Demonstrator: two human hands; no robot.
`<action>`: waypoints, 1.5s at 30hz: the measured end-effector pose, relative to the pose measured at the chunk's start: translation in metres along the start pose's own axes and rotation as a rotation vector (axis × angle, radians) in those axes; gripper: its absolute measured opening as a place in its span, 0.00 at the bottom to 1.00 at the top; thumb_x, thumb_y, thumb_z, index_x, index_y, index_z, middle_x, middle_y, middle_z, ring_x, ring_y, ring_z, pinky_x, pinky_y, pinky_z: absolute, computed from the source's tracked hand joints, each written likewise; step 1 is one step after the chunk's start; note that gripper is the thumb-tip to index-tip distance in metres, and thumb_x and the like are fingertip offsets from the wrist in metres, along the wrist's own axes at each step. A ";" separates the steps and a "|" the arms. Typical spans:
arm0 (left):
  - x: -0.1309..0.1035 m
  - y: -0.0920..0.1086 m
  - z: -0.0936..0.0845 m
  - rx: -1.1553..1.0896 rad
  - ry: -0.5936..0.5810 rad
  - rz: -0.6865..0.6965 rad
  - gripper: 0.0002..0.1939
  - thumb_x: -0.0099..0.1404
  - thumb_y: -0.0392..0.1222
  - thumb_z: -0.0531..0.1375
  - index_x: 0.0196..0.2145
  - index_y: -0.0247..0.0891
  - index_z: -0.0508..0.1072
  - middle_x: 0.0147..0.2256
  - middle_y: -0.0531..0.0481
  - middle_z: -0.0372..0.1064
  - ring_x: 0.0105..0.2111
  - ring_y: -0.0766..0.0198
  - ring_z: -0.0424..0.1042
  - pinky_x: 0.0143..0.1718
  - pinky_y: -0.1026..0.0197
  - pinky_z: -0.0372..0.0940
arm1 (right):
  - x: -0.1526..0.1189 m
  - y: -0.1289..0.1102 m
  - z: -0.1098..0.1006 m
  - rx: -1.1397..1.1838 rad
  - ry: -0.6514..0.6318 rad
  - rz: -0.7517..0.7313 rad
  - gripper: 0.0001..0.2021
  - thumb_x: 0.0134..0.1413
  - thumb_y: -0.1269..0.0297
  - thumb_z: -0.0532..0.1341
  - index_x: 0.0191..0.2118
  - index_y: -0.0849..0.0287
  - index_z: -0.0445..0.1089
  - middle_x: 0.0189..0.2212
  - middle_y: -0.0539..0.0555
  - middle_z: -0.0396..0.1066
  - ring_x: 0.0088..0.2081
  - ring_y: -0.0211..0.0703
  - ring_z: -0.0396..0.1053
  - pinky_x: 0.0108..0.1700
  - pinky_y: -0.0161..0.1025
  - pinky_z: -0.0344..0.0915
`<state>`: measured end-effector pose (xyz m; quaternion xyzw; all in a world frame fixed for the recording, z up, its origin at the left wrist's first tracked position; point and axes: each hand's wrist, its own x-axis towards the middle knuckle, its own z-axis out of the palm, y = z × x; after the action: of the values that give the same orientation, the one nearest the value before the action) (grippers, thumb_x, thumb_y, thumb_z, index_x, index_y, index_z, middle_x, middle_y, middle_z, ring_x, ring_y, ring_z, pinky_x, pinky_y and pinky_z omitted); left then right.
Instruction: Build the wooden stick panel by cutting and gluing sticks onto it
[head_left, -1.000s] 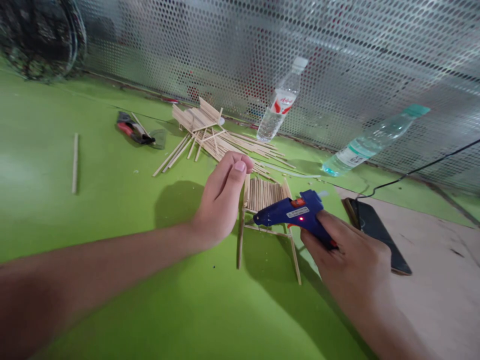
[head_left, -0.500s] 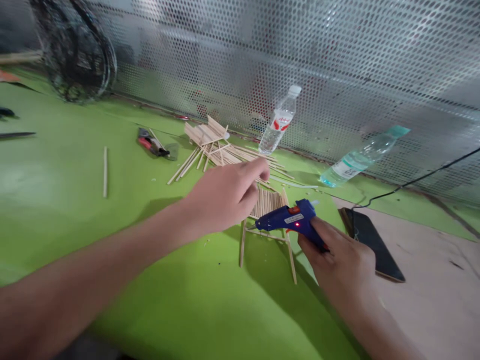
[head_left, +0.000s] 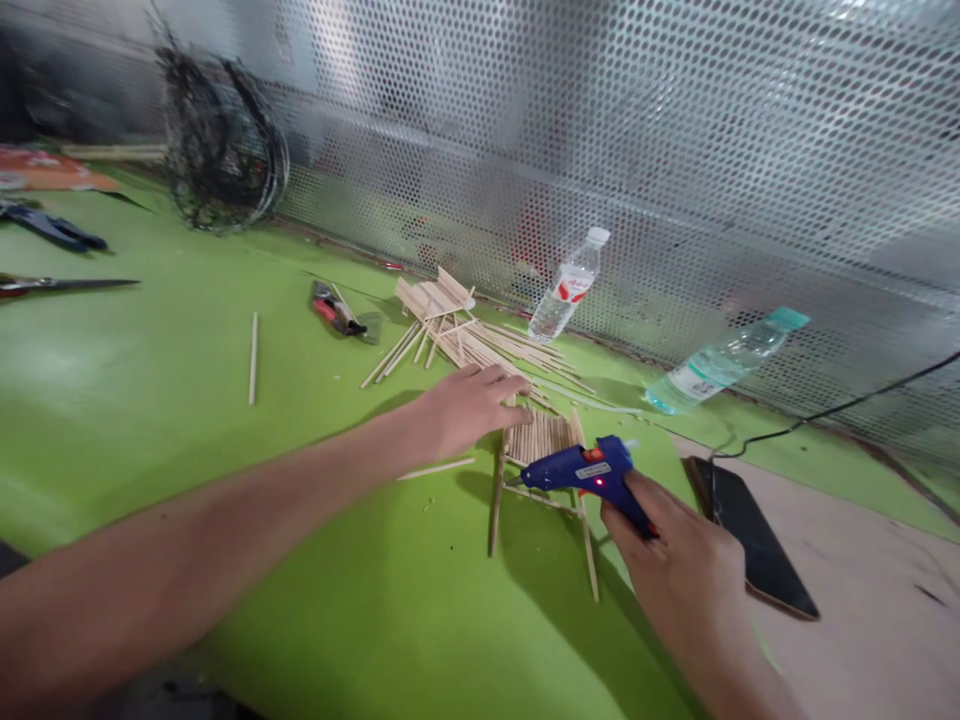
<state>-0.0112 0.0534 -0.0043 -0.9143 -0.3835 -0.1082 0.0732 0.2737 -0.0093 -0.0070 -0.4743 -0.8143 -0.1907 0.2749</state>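
My right hand (head_left: 679,540) is wrapped round a blue hot glue gun (head_left: 581,470) with a lit red light. Its nozzle points left, at the joint of a post and crossbar on a small chair-like stick frame (head_left: 541,432). This frame has a slatted panel of thin sticks and two long legs toward me. My left hand (head_left: 476,405) holds the frame's far left corner between thumb and fingers; the exact contact is partly hidden. A loose stick (head_left: 442,468) lies under my left wrist.
Behind are a stick pile (head_left: 480,345), another small stick piece (head_left: 435,295), red-handled cutters (head_left: 334,308) and two bottles (head_left: 568,285) (head_left: 724,365). A dark slab (head_left: 757,545) and black cord (head_left: 825,410) are at right. Scissors (head_left: 75,284), pliers (head_left: 52,225) and a wire coil (head_left: 221,150) are at left.
The view has shifted, so things sit lower and mostly further right. My left hand's fingers have loosened and lowered onto the frame's corner, uncovering the loose stick. The glue gun stays at the joint.
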 end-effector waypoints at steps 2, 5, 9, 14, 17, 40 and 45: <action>0.000 0.001 0.002 0.015 -0.008 0.030 0.40 0.58 0.16 0.58 0.62 0.47 0.72 0.68 0.47 0.61 0.65 0.49 0.61 0.66 0.43 0.65 | 0.000 0.000 0.000 0.007 0.018 0.004 0.14 0.67 0.61 0.56 0.44 0.60 0.78 0.37 0.58 0.83 0.27 0.47 0.80 0.26 0.38 0.69; 0.001 0.001 0.005 0.004 -0.004 0.058 0.37 0.57 0.17 0.61 0.60 0.45 0.74 0.66 0.46 0.63 0.64 0.49 0.62 0.66 0.44 0.65 | 0.000 -0.001 0.000 0.027 0.018 0.015 0.13 0.66 0.61 0.57 0.44 0.59 0.78 0.37 0.57 0.83 0.27 0.47 0.80 0.27 0.38 0.69; 0.002 0.000 0.006 -0.020 0.026 0.070 0.36 0.55 0.18 0.64 0.58 0.42 0.76 0.66 0.45 0.64 0.64 0.47 0.62 0.66 0.42 0.64 | 0.000 -0.001 -0.001 0.036 0.017 0.027 0.12 0.65 0.61 0.58 0.44 0.59 0.78 0.38 0.58 0.83 0.28 0.48 0.80 0.28 0.39 0.69; 0.003 0.002 0.001 -0.026 0.031 0.070 0.33 0.56 0.18 0.64 0.56 0.43 0.77 0.65 0.46 0.65 0.64 0.47 0.62 0.65 0.39 0.64 | 0.002 -0.003 -0.002 0.048 0.018 0.028 0.12 0.64 0.61 0.58 0.44 0.58 0.78 0.37 0.56 0.83 0.25 0.45 0.78 0.26 0.37 0.67; 0.003 0.004 -0.001 -0.014 0.009 0.061 0.35 0.57 0.18 0.64 0.57 0.46 0.76 0.65 0.48 0.65 0.64 0.47 0.62 0.65 0.39 0.64 | 0.002 -0.003 -0.003 0.052 0.004 0.041 0.12 0.63 0.62 0.59 0.45 0.58 0.78 0.36 0.56 0.83 0.26 0.45 0.78 0.26 0.37 0.66; 0.005 0.006 -0.008 0.031 -0.024 0.114 0.27 0.58 0.20 0.66 0.52 0.43 0.79 0.59 0.49 0.73 0.61 0.49 0.66 0.63 0.42 0.65 | 0.006 0.000 -0.009 0.047 0.009 0.103 0.11 0.61 0.61 0.59 0.40 0.60 0.78 0.24 0.52 0.77 0.17 0.39 0.67 0.22 0.36 0.62; 0.002 0.005 -0.006 0.028 -0.012 0.096 0.31 0.57 0.20 0.65 0.53 0.48 0.77 0.61 0.52 0.71 0.62 0.51 0.65 0.64 0.43 0.64 | 0.007 0.000 -0.015 0.066 0.022 0.096 0.09 0.60 0.62 0.60 0.39 0.59 0.77 0.24 0.50 0.75 0.17 0.38 0.65 0.21 0.35 0.60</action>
<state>-0.0070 0.0504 0.0014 -0.9311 -0.3411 -0.0939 0.0890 0.2746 -0.0132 0.0088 -0.5015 -0.7933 -0.1553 0.3083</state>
